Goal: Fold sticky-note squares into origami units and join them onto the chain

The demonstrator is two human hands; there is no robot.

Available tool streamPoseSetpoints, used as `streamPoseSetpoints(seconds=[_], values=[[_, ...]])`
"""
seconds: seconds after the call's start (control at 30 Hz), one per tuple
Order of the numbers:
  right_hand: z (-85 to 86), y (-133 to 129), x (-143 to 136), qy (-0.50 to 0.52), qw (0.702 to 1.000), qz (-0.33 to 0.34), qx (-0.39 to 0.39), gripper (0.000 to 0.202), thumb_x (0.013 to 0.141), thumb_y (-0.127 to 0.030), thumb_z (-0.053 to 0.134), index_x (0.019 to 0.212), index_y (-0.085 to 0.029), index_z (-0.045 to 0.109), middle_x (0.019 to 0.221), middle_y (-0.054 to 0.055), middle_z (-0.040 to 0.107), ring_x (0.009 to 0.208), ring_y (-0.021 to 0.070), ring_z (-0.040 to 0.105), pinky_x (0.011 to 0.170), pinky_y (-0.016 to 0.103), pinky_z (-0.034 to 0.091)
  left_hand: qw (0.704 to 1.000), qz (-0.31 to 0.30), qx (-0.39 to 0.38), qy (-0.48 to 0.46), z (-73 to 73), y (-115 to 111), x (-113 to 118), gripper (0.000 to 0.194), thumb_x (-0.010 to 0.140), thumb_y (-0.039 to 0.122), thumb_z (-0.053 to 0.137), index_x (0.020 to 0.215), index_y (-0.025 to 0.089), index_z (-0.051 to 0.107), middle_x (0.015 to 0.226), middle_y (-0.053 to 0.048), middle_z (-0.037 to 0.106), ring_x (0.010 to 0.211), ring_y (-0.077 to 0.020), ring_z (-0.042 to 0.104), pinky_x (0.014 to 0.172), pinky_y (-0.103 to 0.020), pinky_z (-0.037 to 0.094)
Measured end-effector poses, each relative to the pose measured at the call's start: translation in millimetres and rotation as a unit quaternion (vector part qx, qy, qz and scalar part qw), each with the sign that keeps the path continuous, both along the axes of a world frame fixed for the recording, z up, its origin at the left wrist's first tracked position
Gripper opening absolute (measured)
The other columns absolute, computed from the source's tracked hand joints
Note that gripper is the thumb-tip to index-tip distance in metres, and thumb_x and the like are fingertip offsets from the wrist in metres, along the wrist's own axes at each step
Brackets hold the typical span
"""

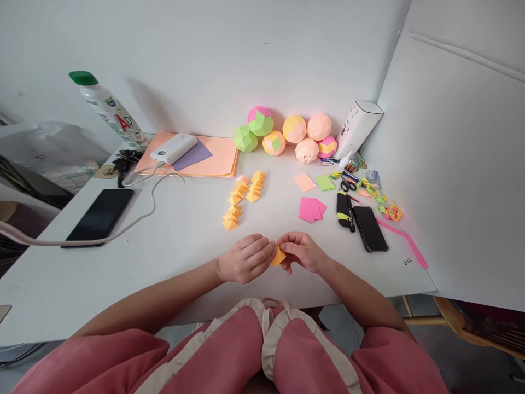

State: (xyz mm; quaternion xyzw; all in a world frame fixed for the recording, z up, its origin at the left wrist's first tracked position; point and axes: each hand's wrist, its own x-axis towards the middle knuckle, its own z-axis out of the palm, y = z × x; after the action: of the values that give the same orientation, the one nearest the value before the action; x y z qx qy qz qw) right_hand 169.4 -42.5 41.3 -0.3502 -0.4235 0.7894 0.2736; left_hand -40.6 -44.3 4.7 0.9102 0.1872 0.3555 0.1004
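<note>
Near the table's front edge, my left hand (pixel 248 258) and my right hand (pixel 302 251) meet around a small folded piece of orange paper (pixel 279 257). Fingers of both hands are closed on it, and part of the paper is hidden behind them. Beyond my left hand, folded orange paper pieces (pixel 234 210) stand in overlapping rows, with a pale pink one (pixel 243 179) at the far end. Past my right hand lie pink paper squares (pixel 311 209), peach squares (pixel 305 182) and green squares (pixel 325 183).
Faceted paper balls (pixel 307 150) line the wall. On the right are scissors (pixel 348 185), a utility knife (pixel 343 208), a phone (pixel 370 229) and paper scraps (pixel 391 211). Leftward are a dark tablet or phone (pixel 100 214), a power bank (pixel 174 149) with a cable, peach sheets (pixel 217 156) and a bottle (pixel 115 115).
</note>
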Motion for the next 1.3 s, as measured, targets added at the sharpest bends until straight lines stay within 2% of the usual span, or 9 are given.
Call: streamPoseSetpoints(seconds=[0.23,0.33,0.43,0.53,0.6,0.67,0.9,1.1,1.3], values=[[2.5,1.9,2.9,-0.038,0.999,0.017,-0.003,0.027,0.071,-0.036,0.07,0.076,-0.012,0.058,0.062,0.001,0.064,0.047,0.0104,0.059,0.037,0.021,0.048,0.993,0.021,0.115,0.013,2.9,0.6,2.2,0.027,0.085,0.01,0.048,0.107,0.022,0.059,0.099,-0.009,0.067,0.089,-0.0201,0.062,0.074,-0.038,0.052],[-0.4,2.4,3.3,-0.043,0.998,-0.012,0.035,0.027,0.07,-0.035,0.072,0.074,-0.012,0.059,0.057,0.0,0.062,0.044,0.0087,0.056,0.039,0.02,0.046,0.993,0.071,0.09,-0.029,8.6,-0.6,8.7,0.022,0.085,0.011,0.049,0.101,0.02,0.06,0.091,-0.008,0.067,0.084,-0.0195,0.061,0.072,-0.038,0.05],[-2.8,1.5,2.4,-0.053,0.993,-0.047,0.092,0.023,0.071,-0.033,0.071,0.074,-0.012,0.061,0.059,0.0,0.062,0.045,0.0076,0.055,0.042,0.02,0.045,0.983,0.122,-0.107,-0.085,23.0,-3.6,15.4,0.018,0.087,0.02,0.045,0.091,0.018,0.062,0.081,-0.008,0.066,0.074,-0.0164,0.06,0.069,-0.033,0.049],[-2.9,-1.1,0.5,-0.075,0.982,-0.09,0.145,0.021,0.072,-0.033,0.07,0.074,-0.013,0.062,0.063,0.0,0.063,0.047,0.0075,0.055,0.045,0.021,0.046,0.897,0.119,-0.414,-0.099,40.6,-7.1,18.7,0.034,0.091,0.033,0.035,0.082,0.016,0.063,0.079,-0.006,0.064,0.074,-0.015,0.058,0.069,-0.028,0.048],[-1.7,-3.2,-0.6,-0.092,0.975,-0.109,0.173,0.02,0.072,-0.032,0.069,0.074,-0.014,0.062,0.064,0.0,0.062,0.049,0.0077,0.055,0.046,0.021,0.046,0.843,0.096,-0.518,-0.111,47.6,-8.9,20.0,0.04,0.091,0.039,0.033,0.079,0.015,0.063,0.078,-0.005,0.063,0.076,-0.0152,0.057,0.073,-0.028,0.047],[0.1,-4.6,-1.2,-0.101,0.969,-0.115,0.194,0.019,0.074,-0.032,0.068,0.074,-0.014,0.062,0.066,0.0,0.062,0.05,0.008,0.056,0.047,0.022,0.046,0.81,0.087,-0.565,-0.127,48.8,-10.4,21.7,0.031,0.085,0.042,0.047,0.08,0.015,0.061,0.079,-0.004,0.063,0.075,-0.015,0.056,0.069,-0.026,0.046],[2.3,-3.4,-0.1,-0.067,0.979,-0.07,0.18,0.021,0.079,-0.035,0.06,0.081,-0.014,0.061,0.064,0.001,0.059,0.055,0.0105,0.057,0.047,0.023,0.047,0.8,0.118,-0.563,-0.17,41.6,-12.7,26.2,0.025,0.081,0.038,0.055,0.074,0.015,0.06,0.071,-0.003,0.062,0.066,-0.0117,0.051,0.063,-0.024,0.042],[-3.7,-3.9,0.8,-0.092,0.977,-0.062,0.182,0.014,0.077,-0.028,0.062,0.076,-0.015,0.059,0.068,0.0,0.058,0.058,0.0103,0.057,0.049,0.022,0.046,0.825,0.14,-0.532,-0.127,44.2,-13.5,26.9,0.023,0.081,0.035,0.055,0.07,0.014,0.06,0.068,-0.002,0.06,0.061,-0.0106,0.048,0.057,-0.023,0.039],[-3.2,-2.1,3.8,-0.094,0.976,-0.058,0.187,0.01,0.075,-0.023,0.061,0.07,-0.014,0.06,0.06,0.0,0.059,0.054,0.0098,0.056,0.05,0.022,0.045,0.83,0.116,-0.534,-0.108,44.0,-13.7,26.6,0.021,0.08,0.033,0.055,0.071,0.015,0.06,0.069,-0.002,0.059,0.063,-0.011,0.048,0.057,-0.023,0.039]])
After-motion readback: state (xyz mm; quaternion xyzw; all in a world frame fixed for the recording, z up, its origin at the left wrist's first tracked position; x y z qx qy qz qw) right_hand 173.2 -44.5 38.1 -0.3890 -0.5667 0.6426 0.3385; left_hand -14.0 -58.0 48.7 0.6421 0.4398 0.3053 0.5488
